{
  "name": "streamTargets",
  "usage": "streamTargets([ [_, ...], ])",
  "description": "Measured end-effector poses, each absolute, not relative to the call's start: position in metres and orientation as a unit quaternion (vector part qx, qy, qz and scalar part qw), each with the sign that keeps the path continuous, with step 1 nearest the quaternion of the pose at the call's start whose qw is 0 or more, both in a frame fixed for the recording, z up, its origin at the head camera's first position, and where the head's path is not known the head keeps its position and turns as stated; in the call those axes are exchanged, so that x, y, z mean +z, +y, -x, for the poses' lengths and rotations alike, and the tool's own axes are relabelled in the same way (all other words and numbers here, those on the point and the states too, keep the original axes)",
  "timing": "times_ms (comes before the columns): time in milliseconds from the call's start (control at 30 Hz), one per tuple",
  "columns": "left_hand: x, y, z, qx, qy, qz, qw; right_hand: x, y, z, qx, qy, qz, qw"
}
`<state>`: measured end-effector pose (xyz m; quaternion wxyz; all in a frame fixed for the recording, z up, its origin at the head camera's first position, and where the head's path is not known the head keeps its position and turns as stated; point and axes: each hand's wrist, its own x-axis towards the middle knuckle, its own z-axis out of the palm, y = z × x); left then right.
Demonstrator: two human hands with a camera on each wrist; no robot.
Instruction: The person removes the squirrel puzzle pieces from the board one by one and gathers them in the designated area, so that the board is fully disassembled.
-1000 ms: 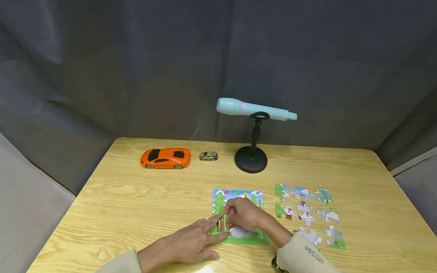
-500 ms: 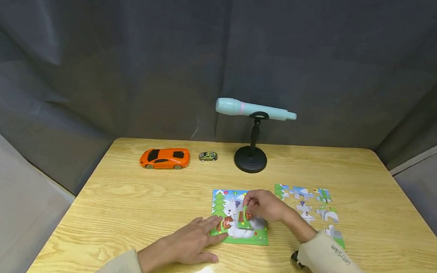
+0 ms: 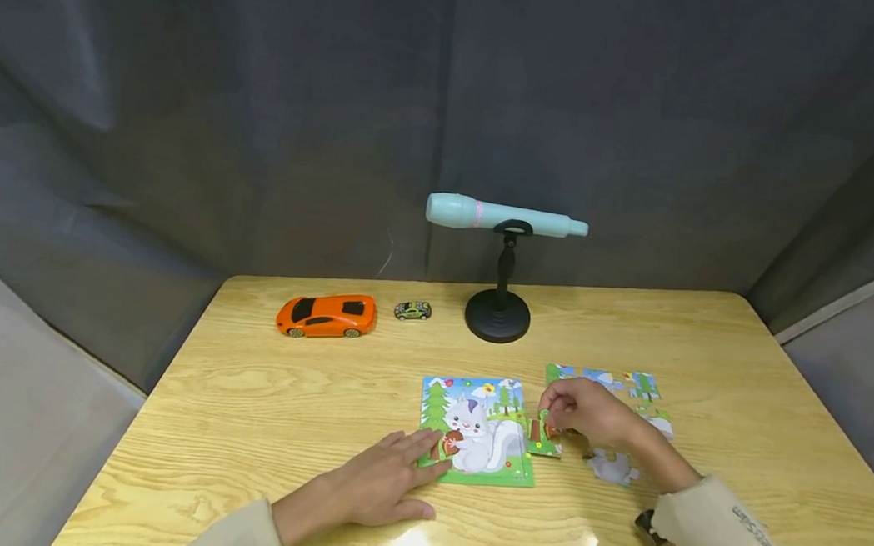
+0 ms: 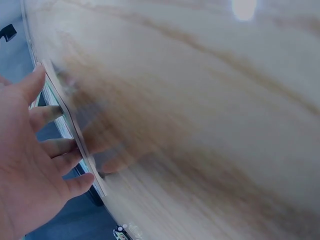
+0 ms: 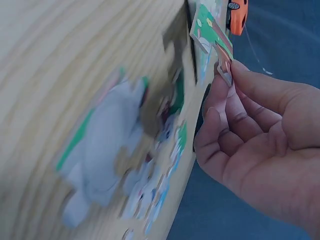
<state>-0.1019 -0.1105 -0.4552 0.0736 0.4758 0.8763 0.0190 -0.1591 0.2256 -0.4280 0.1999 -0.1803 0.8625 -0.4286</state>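
My right hand [image 3: 590,412] pinches a green puzzle piece [image 3: 544,441] with a brown-red patch, just right of the puzzle board [image 3: 498,427]. In the right wrist view the same jigsaw piece [image 5: 212,37] sits between thumb and fingertips, tilted off the table. The board shows a white squirrel with an acorn among trees. My left hand [image 3: 387,480] lies with straight, spread fingers on the board's lower left corner. In the left wrist view that hand [image 4: 35,150] has its fingertips at the board's edge. Loose puzzle pieces [image 3: 611,467] lie right of the board, partly hidden by my right hand.
Behind the board, a black stand [image 3: 498,314] bears a light-blue toy microphone [image 3: 515,218]. An orange toy car [image 3: 327,315] and a small patterned car [image 3: 413,310] stand at the back left. Dark cloth [image 3: 325,132] hangs behind the table.
My right hand has lifted the puzzle piece from the board's lower left and carried it rightward, past the board's right edge. The squirrel picture is now uncovered. My left hand stays in place.
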Motion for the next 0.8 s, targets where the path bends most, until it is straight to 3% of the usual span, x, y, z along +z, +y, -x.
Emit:
streamTargets([
  [267, -0.455, -0.112, 0.102, 0.022, 0.876, -0.476, 0.07, -0.434, 0.24, 0.152, -0.413, 0.866, 0.206, 0.191],
  [800, -0.455, -0.112, 0.101, 0.017, 0.879, -0.471, 0.075, -0.442, 0.241, 0.142, -0.406, 0.882, 0.155, 0.184],
])
